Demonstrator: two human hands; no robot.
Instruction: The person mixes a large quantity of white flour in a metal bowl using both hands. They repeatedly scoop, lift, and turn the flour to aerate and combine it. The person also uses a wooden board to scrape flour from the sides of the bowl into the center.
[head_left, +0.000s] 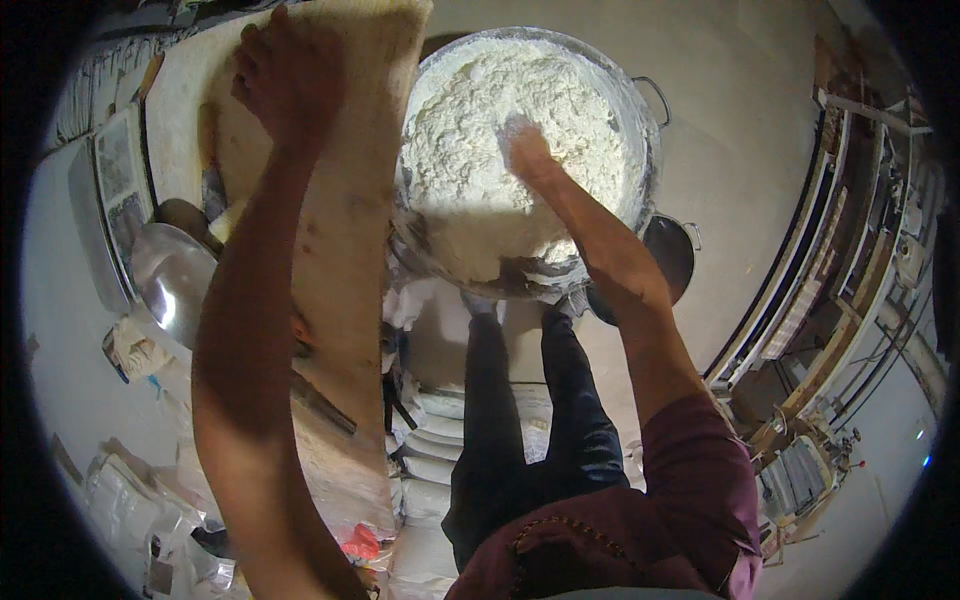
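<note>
A large round metal basin (651, 161) with side handles stands before me, holding a pale, crumbly mass of flour or dough (465, 120). My right hand (529, 146) is pressed into the middle of this mass. Its fingers are blurred and coated white, partly sunk in, so their grip is hidden. To the left, my left hand (292, 82) is over the far end of a wooden worktable (341, 262), in shadow. Its fingers are apart and nothing shows in them. Whether it leans on the wood is unclear.
On the worktable's left side are a shiny metal bowl (174, 274) and a tool with a wooden handle (208, 139). A dark pot (670, 255) stands beside the basin. Stacked white sacks (431, 450) lie near my legs. A rack (817, 285) stands at right.
</note>
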